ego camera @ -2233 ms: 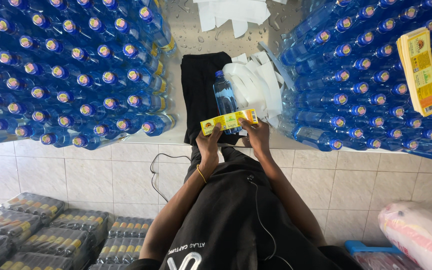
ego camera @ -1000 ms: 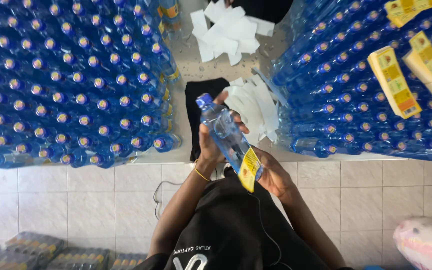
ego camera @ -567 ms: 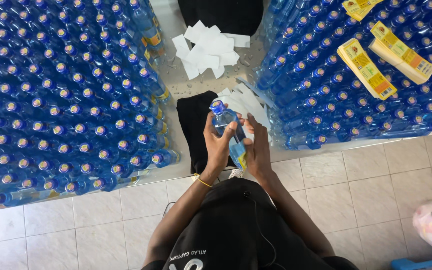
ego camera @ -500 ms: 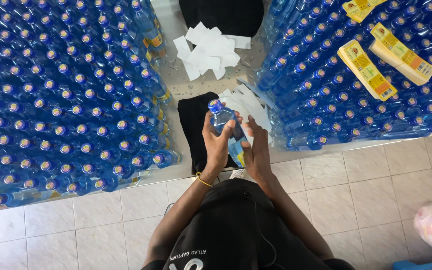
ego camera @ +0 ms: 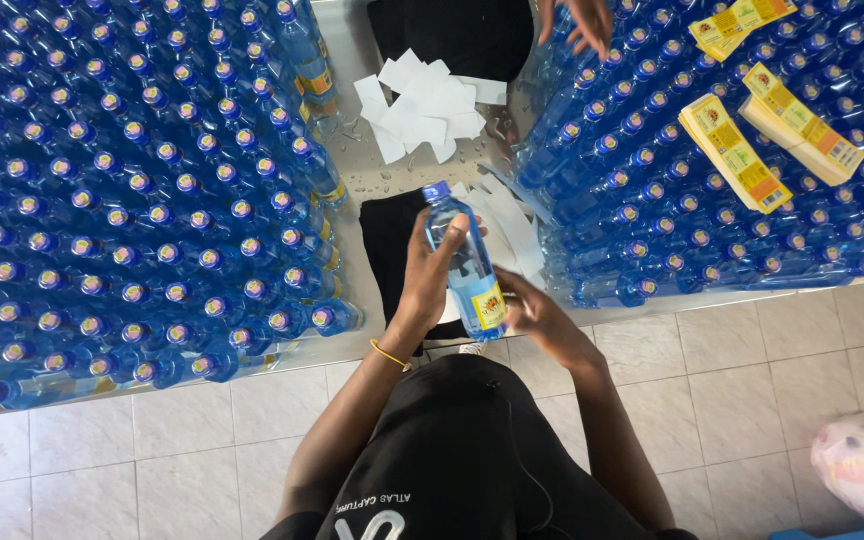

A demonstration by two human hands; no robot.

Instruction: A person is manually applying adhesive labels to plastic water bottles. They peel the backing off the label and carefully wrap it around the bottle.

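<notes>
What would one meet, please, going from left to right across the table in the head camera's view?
Big block of blue bottles → black cloth → left hand → held bottle → right hand → second block of bottles → stacks of yellow labels.

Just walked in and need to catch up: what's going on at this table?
A person at a steel table holds a clear plastic water bottle in the left hand, while the right hand presses a yellow label onto its lower end. Blue-capped bottles crowd both sides; label stacks and white backing papers lie nearby. Another person's hand shows opposite.
</notes>
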